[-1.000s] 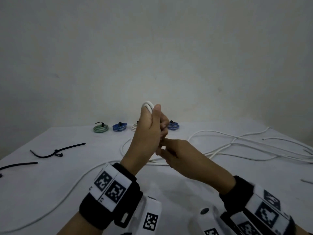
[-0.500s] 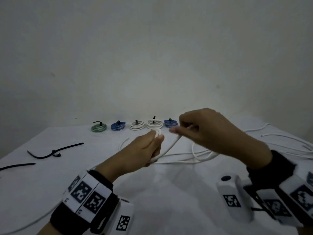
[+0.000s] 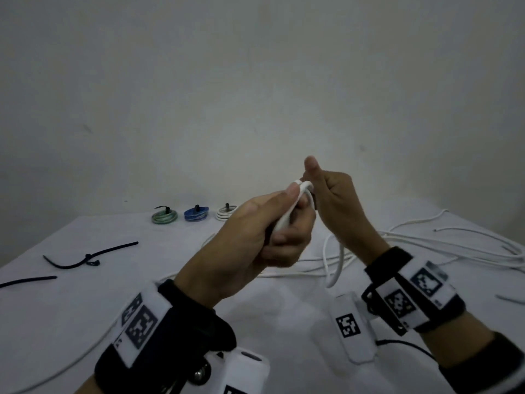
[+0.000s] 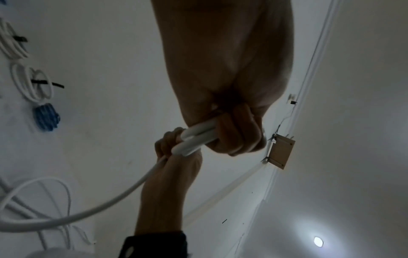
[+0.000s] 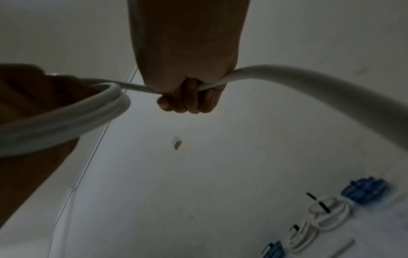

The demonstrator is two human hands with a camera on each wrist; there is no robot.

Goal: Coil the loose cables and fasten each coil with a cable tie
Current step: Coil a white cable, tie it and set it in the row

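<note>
dim, flat, grainy light in all views, one small bright ceiling lamp (image 4: pixel 318 241) glaring in the left wrist view, soft shadows, wide-angle bending at edges, near white round cable (image 5: pixel 326 90) blurred.

The white cable (image 3: pixel 287 220) held in the left hand's (image 3: pixel 250 240) grip has a smooth, slightly glossy plastic jacket. Beyond the grip, the tied coils (image 3: pixel 196 215) look like the same smooth plastic, bound with matt black ties. The worktop (image 3: pixel 85 308) under the grip looks matt white. Black cloth wristbands (image 3: pixel 181 331) carry matt printed tags.
</note>
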